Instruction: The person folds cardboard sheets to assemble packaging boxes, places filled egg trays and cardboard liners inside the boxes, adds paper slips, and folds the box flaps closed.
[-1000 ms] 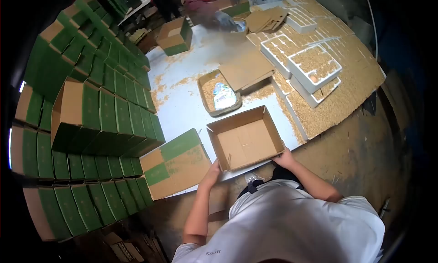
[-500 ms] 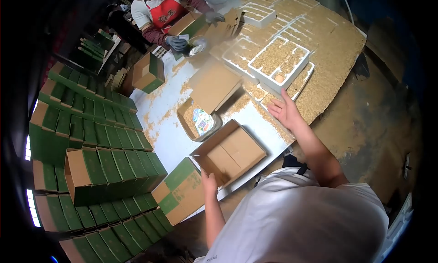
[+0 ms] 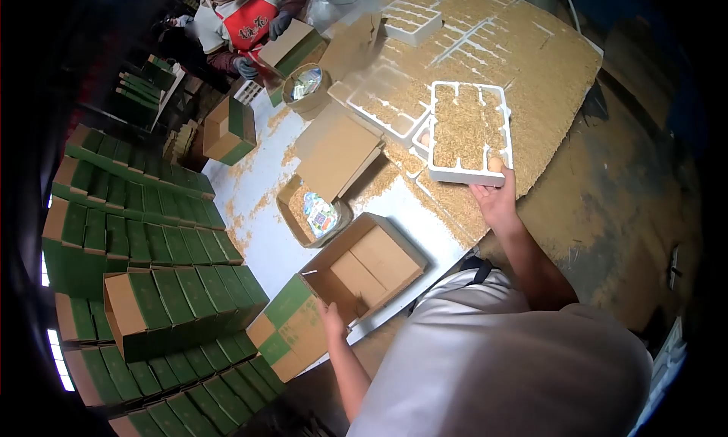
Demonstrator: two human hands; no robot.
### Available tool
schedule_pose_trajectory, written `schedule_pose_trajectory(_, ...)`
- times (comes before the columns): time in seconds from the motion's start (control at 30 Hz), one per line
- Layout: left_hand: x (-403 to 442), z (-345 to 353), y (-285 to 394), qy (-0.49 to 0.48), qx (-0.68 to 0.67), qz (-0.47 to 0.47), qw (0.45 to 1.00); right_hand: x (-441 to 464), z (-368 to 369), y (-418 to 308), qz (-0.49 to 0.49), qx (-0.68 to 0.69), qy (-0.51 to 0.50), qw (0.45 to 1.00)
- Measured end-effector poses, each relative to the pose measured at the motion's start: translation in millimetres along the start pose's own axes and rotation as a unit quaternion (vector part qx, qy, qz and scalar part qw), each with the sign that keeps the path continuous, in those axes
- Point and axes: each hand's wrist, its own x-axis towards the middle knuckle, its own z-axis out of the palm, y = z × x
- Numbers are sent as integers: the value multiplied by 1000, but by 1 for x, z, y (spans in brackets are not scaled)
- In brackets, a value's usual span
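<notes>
My right hand [image 3: 497, 202] grips the near corner of a white foam tray [image 3: 464, 177], thumb over the rim and fingers under it. The tray is tilted and filled with tan shavings, and a single egg [image 3: 495, 164] shows in its near right corner. My left hand [image 3: 332, 321] holds the near left edge of an open cardboard box [image 3: 379, 264], which has a bare brown inside. The box's green and brown flap [image 3: 292, 327] hangs out to the left. Part of another foam tray with an egg lies beneath the raised one.
An open box [image 3: 297, 209] with shavings and a printed packet sits beyond mine. Stacks of green boxes [image 3: 159, 285] line the left. Across the table, a person in a red apron [image 3: 250, 27] handles another box. Shavings-covered trays [image 3: 413, 31] fill the far table.
My right hand has closed on the foam tray's corner, and the tray has turned and come nearer. My left hand remains on the box. The co-worker's hands have moved away from the round container.
</notes>
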Motion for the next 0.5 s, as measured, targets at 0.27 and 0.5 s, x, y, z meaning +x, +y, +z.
schedule_pose_trajectory(0.27,-2,9,16,3,-25,-26,999,-16,-20,-41,-26,-132,-83,987)
schedule_pose_trajectory(0.5,25,44,45,4,-6,19,1000,-10,18,-80,31,-256,-216,942)
